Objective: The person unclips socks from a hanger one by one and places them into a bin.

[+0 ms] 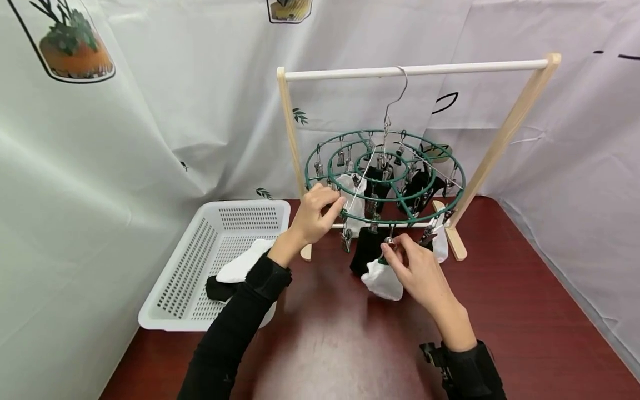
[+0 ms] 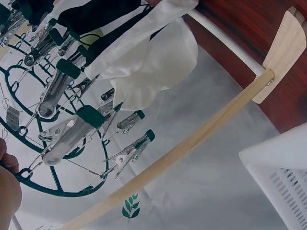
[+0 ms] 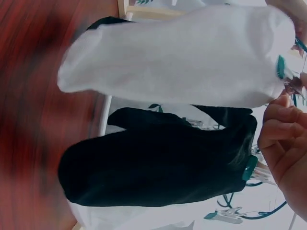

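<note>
A green round clip hanger (image 1: 400,221) hangs by its metal hook from a white bar. My left hand (image 1: 320,211) grips its rim at the near left; in the left wrist view, fingers (image 2: 8,160) show around that rim. My right hand (image 1: 422,272) pinches a metal clip (image 1: 389,241) at the near side, and a white sock (image 1: 384,280) hangs down from it. In the right wrist view this white sock (image 3: 177,57) stretches out from the clip's green tip, beside a black sock (image 3: 158,165) on another clip. More black and white socks hang farther back.
A white perforated basket (image 1: 175,266) stands at the left, with a white sock (image 1: 245,261) and a black sock (image 1: 220,289) inside. The rack's wooden legs (image 1: 505,139) stand on the dark red table (image 1: 330,333). Several unused clips (image 2: 62,139) dangle from the rings. Behind hangs a printed white curtain (image 1: 200,83).
</note>
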`<state>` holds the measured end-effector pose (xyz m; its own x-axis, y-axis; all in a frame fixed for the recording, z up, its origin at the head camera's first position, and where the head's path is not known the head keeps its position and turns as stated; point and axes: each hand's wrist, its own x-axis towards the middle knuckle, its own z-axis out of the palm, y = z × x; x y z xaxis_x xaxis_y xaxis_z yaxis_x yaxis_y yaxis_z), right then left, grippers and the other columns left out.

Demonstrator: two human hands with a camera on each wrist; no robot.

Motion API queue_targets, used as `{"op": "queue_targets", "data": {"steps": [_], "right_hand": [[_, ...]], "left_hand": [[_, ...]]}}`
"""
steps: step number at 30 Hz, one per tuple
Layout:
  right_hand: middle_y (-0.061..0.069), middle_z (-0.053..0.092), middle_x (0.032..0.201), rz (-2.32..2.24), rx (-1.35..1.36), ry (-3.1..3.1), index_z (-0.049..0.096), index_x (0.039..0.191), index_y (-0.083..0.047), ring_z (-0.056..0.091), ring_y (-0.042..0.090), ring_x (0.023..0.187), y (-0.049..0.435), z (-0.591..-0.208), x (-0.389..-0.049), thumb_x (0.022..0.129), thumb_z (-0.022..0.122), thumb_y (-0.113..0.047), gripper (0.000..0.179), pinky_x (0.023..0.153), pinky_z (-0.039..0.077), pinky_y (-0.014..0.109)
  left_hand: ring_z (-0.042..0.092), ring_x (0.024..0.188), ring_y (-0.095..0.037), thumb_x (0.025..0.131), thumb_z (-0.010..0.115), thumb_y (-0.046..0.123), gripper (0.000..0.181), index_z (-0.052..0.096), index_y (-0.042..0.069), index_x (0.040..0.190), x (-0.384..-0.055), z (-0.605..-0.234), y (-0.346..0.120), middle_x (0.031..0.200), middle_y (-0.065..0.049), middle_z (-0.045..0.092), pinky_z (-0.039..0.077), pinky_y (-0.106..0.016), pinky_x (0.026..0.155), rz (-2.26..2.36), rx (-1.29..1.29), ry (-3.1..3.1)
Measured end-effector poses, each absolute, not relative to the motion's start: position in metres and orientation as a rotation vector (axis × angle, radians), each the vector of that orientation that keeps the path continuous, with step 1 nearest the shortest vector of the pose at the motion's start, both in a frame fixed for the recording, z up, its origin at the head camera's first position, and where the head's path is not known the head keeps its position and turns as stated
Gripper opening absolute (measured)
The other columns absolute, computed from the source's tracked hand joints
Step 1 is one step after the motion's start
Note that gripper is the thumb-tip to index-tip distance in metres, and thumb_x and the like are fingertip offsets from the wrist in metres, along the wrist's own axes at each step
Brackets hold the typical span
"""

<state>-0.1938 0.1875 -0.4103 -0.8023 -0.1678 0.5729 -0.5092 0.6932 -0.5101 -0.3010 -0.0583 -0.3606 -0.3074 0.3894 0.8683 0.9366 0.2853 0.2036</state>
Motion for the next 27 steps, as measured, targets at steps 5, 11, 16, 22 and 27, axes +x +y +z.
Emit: {"op": "queue_targets", "data": {"steps": [5, 11, 16, 22, 27], "right_hand": [[-0.007, 0.048, 0.072, 0.944, 0.522, -2.44, 0.059, 0.096, -0.01, 0.044, 0.008, 0.061, 0.184, -0.408, -0.194, 0.107, 0.066, -0.019, 0.016, 0.059, 0.04, 0.03], [-0.006, 0.047, 0.071, 0.959, 0.511, -2.447, 0.057, 0.094, -0.01, 0.044, 0.008, 0.061, 0.182, -0.409, -0.196, 0.107, 0.066, -0.019, 0.018, 0.059, 0.039, 0.029], [-0.007, 0.046, 0.071, 0.96, 0.54, -2.403, 0.057, 0.095, -0.009, 0.043, 0.007, 0.06, 0.182, -0.411, -0.195, 0.105, 0.068, -0.016, 0.016, 0.058, 0.038, 0.029], [-0.008, 0.046, 0.071, 0.964, 0.56, -2.364, 0.061, 0.098, -0.007, 0.041, 0.004, 0.059, 0.18, -0.411, -0.194, 0.103, 0.069, -0.011, 0.01, 0.057, 0.038, 0.028], [-0.008, 0.047, 0.071, 0.987, 0.561, -2.382, 0.062, 0.101, -0.007, 0.041, 0.004, 0.058, 0.177, -0.409, -0.193, 0.104, 0.068, -0.013, 0.01, 0.056, 0.038, 0.028]], "left_hand": [[0.039, 0.062, -0.022, 0.102, 0.058, 0.003, 0.034, 0.048, 0.009, 0.071, -0.3, -0.358, -0.059, 0.063, -0.003, 0.042, 0.036, -0.042, 0.076, -0.938, -1.172, -1.866], [0.063, 0.092, -0.032, 0.104, 0.055, 0.002, 0.019, 0.067, -0.002, 0.089, -0.28, -0.357, -0.05, 0.09, -0.017, 0.066, 0.048, -0.044, 0.098, -0.884, -0.981, -1.775], [0.063, 0.118, -0.04, 0.099, 0.055, -0.004, 0.027, 0.064, -0.011, 0.123, -0.229, -0.36, -0.031, 0.121, -0.027, 0.066, 0.048, -0.046, 0.111, -0.993, -0.918, -1.661], [0.064, 0.117, -0.031, 0.095, 0.065, -0.001, 0.039, 0.059, -0.006, 0.133, -0.185, -0.393, -0.016, 0.125, -0.019, 0.066, 0.052, -0.039, 0.106, -1.18, -0.965, -1.916], [0.062, 0.12, -0.028, 0.1, 0.073, 0.018, 0.057, 0.045, -0.001, 0.146, -0.179, -0.419, -0.009, 0.134, -0.016, 0.063, 0.052, -0.044, 0.103, -1.476, -0.865, -2.272]]}}
